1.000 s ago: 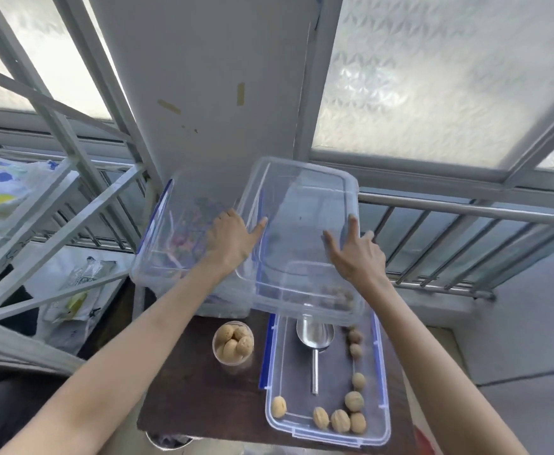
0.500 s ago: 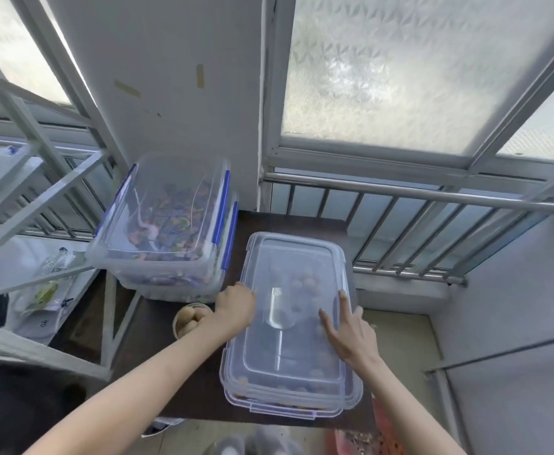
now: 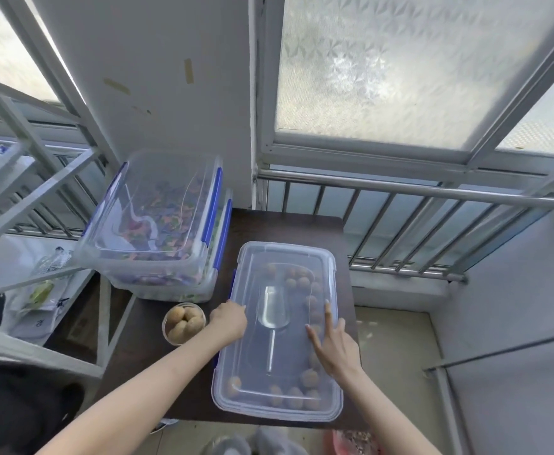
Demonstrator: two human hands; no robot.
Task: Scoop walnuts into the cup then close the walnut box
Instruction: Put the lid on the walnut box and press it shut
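Both hands on the walnut box lid (image 3: 279, 267): left hand (image 3: 229, 321) curled loosely at its left edge, knuckles up, gripping nothing I can confirm; right hand (image 3: 333, 344) flat, fingers spread, pressing the right side. Walnut box (image 3: 277, 407) sits on the dark table (image 3: 288, 228), lid on, clear frosted plastic, rounded rectangle, blue side clips. Inside: walnuts (image 3: 308, 377) along right and near edges, metal scoop (image 3: 273, 311) in the middle. Clear round cup (image 3: 183, 323), full of walnuts, just left of the box. Two stacked clear bins (image 3: 157, 221) with multicoloured contents behind it.
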